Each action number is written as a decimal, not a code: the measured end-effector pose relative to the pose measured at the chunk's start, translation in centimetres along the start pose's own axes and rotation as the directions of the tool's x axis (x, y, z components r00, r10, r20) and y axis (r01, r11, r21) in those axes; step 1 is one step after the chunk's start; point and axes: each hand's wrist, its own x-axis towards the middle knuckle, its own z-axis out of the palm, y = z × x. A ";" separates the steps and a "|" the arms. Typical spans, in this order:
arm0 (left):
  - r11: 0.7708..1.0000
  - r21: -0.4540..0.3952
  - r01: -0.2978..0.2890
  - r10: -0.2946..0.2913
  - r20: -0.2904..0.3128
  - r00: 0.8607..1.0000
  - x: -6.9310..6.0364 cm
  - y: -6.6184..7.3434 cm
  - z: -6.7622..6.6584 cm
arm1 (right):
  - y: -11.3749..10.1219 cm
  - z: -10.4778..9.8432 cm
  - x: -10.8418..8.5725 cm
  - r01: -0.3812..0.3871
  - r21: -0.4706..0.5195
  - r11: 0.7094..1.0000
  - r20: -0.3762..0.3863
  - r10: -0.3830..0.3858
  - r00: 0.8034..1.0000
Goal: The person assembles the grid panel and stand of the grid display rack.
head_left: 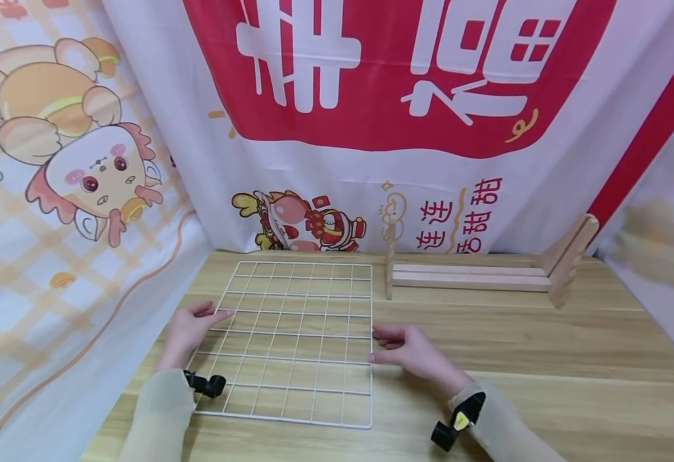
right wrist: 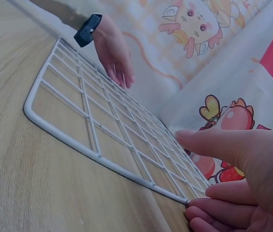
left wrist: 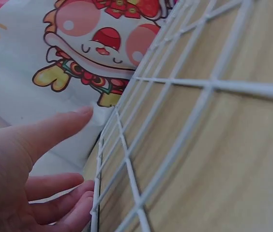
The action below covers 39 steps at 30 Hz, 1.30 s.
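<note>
A white wire grid (head_left: 299,333) lies flat on the wooden table. At its left edge is my left hand (head_left: 189,330); in the left wrist view the fingertips (left wrist: 85,193) touch the outer wire while the thumb stays raised off it. My right hand (head_left: 412,353) is at the opposite edge, its fingers against the side wire. The right wrist view has these fingers (right wrist: 223,205) by the grid's rim (right wrist: 122,171), with the thumb held apart above them. Neither hand is closed round a wire.
Behind the grid to the right stands a wooden frame (head_left: 469,277) with two upright ends joined by bars. Printed cloth (head_left: 337,173) hangs along the table's back edge, and more patterned cloth (head_left: 83,256) covers the left side. Wood-grain tabletop (head_left: 544,353) extends to the right.
</note>
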 end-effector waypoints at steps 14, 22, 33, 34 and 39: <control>0.991 -0.110 0.080 -0.093 -0.121 0.988 1.2 0.3 1.3 | -0.3 -0.5 -0.4 -0.022 0.016 1.000 -0.010 0.022 1.000; 0.992 -0.107 0.068 -0.088 -0.198 0.976 1.4 0.8 1.8 | -0.3 -0.5 -0.4 -0.020 0.003 1.000 -0.008 0.020 1.000; 0.980 -0.195 0.031 -0.082 -0.258 0.963 0.7 2.4 1.2 | -0.1 -0.8 0.2 -0.133 0.016 0.991 -0.132 0.133 0.982; 0.978 -0.208 0.020 -0.076 -0.265 0.961 0.6 2.5 1.2 | -0.1 -0.7 0.2 -0.145 0.018 0.989 -0.143 0.146 0.979; 0.970 -0.241 -0.026 -0.048 -0.297 0.954 0.2 3.3 1.0 | -0.3 -0.6 0.6 -0.165 0.099 0.981 -0.168 0.180 0.969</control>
